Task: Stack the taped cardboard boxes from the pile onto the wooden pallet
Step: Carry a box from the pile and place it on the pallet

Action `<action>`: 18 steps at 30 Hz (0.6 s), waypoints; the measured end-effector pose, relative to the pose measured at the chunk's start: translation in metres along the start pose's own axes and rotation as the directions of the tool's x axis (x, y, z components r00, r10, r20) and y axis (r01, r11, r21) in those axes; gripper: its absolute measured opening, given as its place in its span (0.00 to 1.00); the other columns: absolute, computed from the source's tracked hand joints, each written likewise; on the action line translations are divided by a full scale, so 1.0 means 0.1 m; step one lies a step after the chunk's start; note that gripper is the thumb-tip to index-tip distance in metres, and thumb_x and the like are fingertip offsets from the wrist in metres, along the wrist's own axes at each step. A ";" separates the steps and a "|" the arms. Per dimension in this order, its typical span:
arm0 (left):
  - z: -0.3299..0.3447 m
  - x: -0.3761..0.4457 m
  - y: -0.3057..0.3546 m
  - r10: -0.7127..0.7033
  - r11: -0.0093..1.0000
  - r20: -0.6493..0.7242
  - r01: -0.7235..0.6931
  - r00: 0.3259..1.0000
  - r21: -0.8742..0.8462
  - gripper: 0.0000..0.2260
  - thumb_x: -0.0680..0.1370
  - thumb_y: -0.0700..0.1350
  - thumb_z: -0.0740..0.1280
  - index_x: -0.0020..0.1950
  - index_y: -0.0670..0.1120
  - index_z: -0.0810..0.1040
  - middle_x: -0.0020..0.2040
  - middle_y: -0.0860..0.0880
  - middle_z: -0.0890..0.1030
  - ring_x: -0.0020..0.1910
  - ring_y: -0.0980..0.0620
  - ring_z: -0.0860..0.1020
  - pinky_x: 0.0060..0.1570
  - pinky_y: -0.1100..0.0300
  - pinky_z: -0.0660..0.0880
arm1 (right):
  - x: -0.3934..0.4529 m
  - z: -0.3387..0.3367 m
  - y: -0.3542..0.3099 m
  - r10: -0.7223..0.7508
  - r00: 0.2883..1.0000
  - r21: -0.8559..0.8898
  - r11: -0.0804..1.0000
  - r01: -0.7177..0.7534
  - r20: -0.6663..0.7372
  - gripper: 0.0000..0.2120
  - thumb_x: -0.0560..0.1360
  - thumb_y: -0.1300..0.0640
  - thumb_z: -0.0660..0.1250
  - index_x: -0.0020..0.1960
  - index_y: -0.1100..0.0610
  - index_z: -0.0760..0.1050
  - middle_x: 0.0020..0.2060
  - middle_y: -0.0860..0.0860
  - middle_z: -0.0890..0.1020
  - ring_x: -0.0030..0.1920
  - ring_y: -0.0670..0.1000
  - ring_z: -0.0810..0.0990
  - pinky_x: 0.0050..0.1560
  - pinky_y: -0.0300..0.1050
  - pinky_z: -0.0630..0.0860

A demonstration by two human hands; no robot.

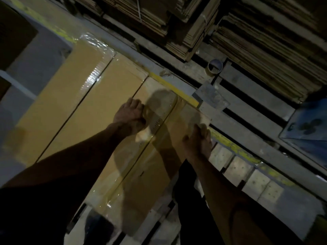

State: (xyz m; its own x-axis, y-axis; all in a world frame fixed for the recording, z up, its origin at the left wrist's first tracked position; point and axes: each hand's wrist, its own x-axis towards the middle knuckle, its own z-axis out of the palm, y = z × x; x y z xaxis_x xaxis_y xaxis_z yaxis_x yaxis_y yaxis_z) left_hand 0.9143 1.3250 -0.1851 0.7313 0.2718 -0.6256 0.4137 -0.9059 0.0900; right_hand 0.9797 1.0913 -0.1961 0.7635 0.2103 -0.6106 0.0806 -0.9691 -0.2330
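Cardboard box (141,165) with a taped seam lies just right of two other boxes (85,103); left hand (130,117) curls fingers on its top, right hand (199,140) grips its right edge.

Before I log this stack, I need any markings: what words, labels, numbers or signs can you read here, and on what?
No text can be read.
Box under both hands: rows of small dark marks beside the tape seam, too blurred to read.
Blue sheet at the right edge: dark shapes, a picture or print, not legible as words.
Tape roll on the pallet: no label visible.
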 end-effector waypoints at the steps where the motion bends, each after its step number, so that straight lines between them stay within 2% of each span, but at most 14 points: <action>1: 0.02 -0.24 -0.03 -0.015 1.000 0.008 0.015 1.000 -0.014 0.30 0.76 0.58 0.51 0.72 0.42 0.67 0.72 0.41 0.68 0.72 0.41 0.62 0.70 0.50 0.62 | -0.17 0.01 -0.02 0.001 1.000 0.004 1.000 -0.001 0.019 0.27 0.81 0.50 0.58 0.78 0.53 0.59 0.79 0.53 0.56 0.78 0.57 0.54 0.72 0.56 0.59; 3: 0.09 -0.73 -0.08 -0.040 0.998 0.050 0.042 0.998 -0.038 0.26 0.79 0.56 0.52 0.72 0.44 0.68 0.71 0.43 0.70 0.72 0.42 0.63 0.70 0.51 0.61 | -0.53 0.02 -0.09 0.005 0.998 0.030 1.000 -0.007 0.068 0.27 0.80 0.50 0.59 0.78 0.53 0.59 0.78 0.53 0.58 0.77 0.57 0.57 0.72 0.54 0.59; 5: 0.15 -1.15 -0.19 -0.044 0.997 0.041 0.047 0.998 -0.067 0.23 0.80 0.53 0.56 0.72 0.45 0.69 0.70 0.43 0.72 0.71 0.43 0.65 0.70 0.52 0.61 | -0.90 0.02 -0.15 0.003 0.995 0.060 0.998 -0.009 0.099 0.27 0.81 0.50 0.59 0.79 0.53 0.58 0.79 0.53 0.58 0.78 0.56 0.55 0.74 0.52 0.57; 7: 0.19 -1.61 -0.33 -0.031 0.995 0.018 0.033 0.999 -0.093 0.23 0.79 0.53 0.57 0.71 0.45 0.71 0.67 0.44 0.75 0.69 0.43 0.68 0.69 0.54 0.63 | -1.37 -0.01 -0.25 -0.006 0.994 0.060 0.998 -0.001 0.106 0.27 0.82 0.50 0.59 0.79 0.54 0.57 0.79 0.52 0.57 0.78 0.56 0.54 0.75 0.56 0.58; 10: 0.16 -2.28 -0.47 0.003 0.995 -0.034 -0.007 0.999 -0.103 0.20 0.81 0.50 0.60 0.72 0.45 0.71 0.69 0.44 0.74 0.72 0.43 0.65 0.71 0.55 0.60 | -2.16 -0.04 -0.40 -0.013 1.000 0.097 0.995 0.010 0.022 0.25 0.82 0.51 0.60 0.77 0.55 0.62 0.76 0.55 0.63 0.76 0.58 0.59 0.73 0.55 0.61; 13: 0.10 -3.06 -0.61 0.062 0.991 -0.096 -0.072 0.993 -0.111 0.19 0.81 0.48 0.60 0.70 0.43 0.72 0.68 0.43 0.74 0.72 0.43 0.66 0.69 0.54 0.62 | -3.06 -0.01 -0.55 0.041 0.996 0.091 0.995 -0.033 -0.076 0.22 0.81 0.49 0.60 0.73 0.56 0.67 0.71 0.56 0.70 0.72 0.58 0.65 0.67 0.51 0.66; 18: 0.14 -4.13 -0.82 0.148 0.976 -0.151 -0.169 0.977 -0.135 0.17 0.78 0.46 0.64 0.65 0.42 0.77 0.60 0.43 0.80 0.63 0.44 0.73 0.63 0.53 0.68 | -4.36 0.18 -0.66 0.131 0.988 0.154 0.981 -0.118 -0.076 0.25 0.82 0.45 0.59 0.75 0.56 0.65 0.72 0.55 0.70 0.72 0.57 0.67 0.68 0.50 0.67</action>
State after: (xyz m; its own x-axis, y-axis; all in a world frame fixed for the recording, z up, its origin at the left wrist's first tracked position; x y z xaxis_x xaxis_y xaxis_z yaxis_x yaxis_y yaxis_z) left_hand 0.5708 1.2826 0.0554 0.8581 0.1804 -0.4808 0.3536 -0.8865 0.2984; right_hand 0.6300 1.0662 0.0717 0.8139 0.0711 -0.5766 -0.1101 -0.9556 -0.2732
